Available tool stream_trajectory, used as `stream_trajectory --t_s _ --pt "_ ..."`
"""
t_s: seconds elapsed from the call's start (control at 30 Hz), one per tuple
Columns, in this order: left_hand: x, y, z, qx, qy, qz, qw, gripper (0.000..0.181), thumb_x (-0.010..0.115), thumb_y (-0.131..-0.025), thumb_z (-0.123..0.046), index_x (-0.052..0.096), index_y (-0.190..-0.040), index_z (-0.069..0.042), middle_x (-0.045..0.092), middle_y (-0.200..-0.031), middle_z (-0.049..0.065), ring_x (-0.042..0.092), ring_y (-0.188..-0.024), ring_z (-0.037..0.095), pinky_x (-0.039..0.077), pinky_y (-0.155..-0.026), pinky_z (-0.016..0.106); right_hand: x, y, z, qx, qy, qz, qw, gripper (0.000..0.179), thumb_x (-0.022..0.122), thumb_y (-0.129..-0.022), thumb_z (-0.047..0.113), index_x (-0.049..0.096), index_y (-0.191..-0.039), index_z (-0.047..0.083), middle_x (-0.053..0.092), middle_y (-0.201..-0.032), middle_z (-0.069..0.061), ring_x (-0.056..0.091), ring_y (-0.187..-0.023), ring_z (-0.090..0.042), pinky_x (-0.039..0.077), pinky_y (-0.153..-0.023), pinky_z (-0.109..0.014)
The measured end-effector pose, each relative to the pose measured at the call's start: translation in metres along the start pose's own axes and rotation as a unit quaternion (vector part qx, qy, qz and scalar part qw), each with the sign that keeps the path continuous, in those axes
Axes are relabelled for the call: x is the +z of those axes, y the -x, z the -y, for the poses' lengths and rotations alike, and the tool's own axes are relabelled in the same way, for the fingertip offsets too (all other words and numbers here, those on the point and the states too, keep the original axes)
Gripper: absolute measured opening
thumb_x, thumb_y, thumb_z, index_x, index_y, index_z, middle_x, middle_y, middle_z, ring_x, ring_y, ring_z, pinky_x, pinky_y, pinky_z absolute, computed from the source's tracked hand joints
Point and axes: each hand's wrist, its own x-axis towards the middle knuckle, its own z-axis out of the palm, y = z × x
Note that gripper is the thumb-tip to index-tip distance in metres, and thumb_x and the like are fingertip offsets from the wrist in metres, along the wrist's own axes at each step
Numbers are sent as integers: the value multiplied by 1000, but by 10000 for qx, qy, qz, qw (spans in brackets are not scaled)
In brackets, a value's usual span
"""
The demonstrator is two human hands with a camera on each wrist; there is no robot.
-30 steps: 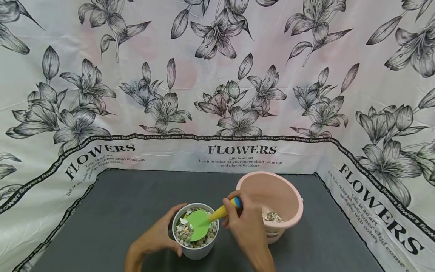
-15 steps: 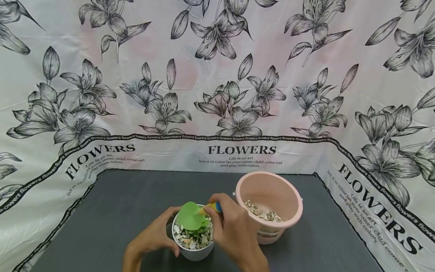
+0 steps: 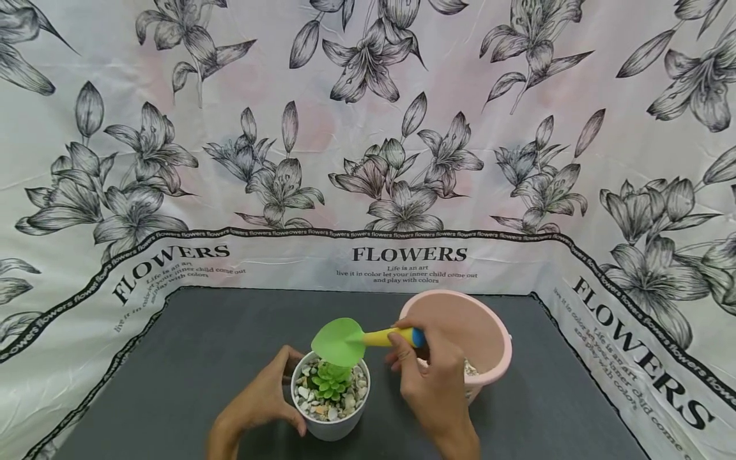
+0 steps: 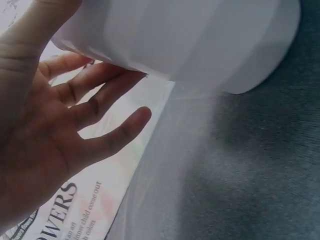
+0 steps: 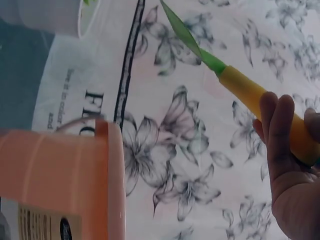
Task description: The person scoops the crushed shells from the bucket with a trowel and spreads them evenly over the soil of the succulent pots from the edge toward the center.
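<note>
A white flower pot [image 3: 332, 430] stands on the dark table, holding pale pebbles [image 3: 349, 404] around a small green succulent [image 3: 330, 381]. My left hand [image 3: 261, 397] grips the pot's left side, thumb at the front and fingers behind. In the left wrist view, fingertips touch the smooth pot wall [image 4: 180, 40]. My right hand [image 3: 432, 382] holds a toy trowel [image 3: 339, 342] by its yellow handle with a blue end. Its green blade is raised over the pot's far rim. The right wrist view shows the blade edge-on and fingers around the handle [image 5: 242, 90].
A pink bucket [image 3: 489, 319] stands just right of the pot, partly behind my right hand, with some pebbles [image 3: 470, 368] at its bottom. A white floral cloth [image 3: 402, 262] hangs behind the grey table surface [image 3: 230, 332] and along both sides.
The trowel blade has risen from the pebbles toward the pot's far rim, uncovering the succulent. My right hand has shifted right, in front of the bucket. My left hand stays on the pot.
</note>
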Motion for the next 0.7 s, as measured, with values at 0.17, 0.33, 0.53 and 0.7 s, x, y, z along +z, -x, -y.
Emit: stream_trajectory --t_s 0.17,0.33,0.53,0.7 --pt "8 -1 -5 -381 -466 -255 9979 116 104 -61 -30 30 -147 -4 56 -119 17 62 -109 15 57 -89 27 -23 -11 -13 -92 34 -1050 9944 15 69 -90 -17 66 -104 -12 70 -74 -20 69 -61 -2 58 -54 -15" --pt "16 -8 -12 -103 -830 -248 9962 138 101 -61 -44 14 -165 -19 49 -130 22 55 -123 35 56 -94 48 -62 -18 -30 113 1015 -1980 9749 14 69 -94 -10 67 -107 -16 70 -74 -28 63 -62 14 52 -53 -7" --pt "33 -35 -56 335 -1285 -580 9894 122 92 -71 -55 20 -168 -35 24 -166 19 11 -159 54 36 -108 84 -93 -13 -61 685 3194 -1116 9385 15 73 -95 5 70 -106 -6 73 -78 -21 67 -59 -13 54 -52 -30" --pt "82 -71 -100 146 -1922 -910 9770 92 82 -87 -48 35 -164 -27 32 -170 15 32 -158 43 44 -116 66 -89 -1 -86 466 3868 -32 9210 16 76 -86 -2 68 -99 -6 72 -84 -22 63 -54 -39 49 -46 -55"
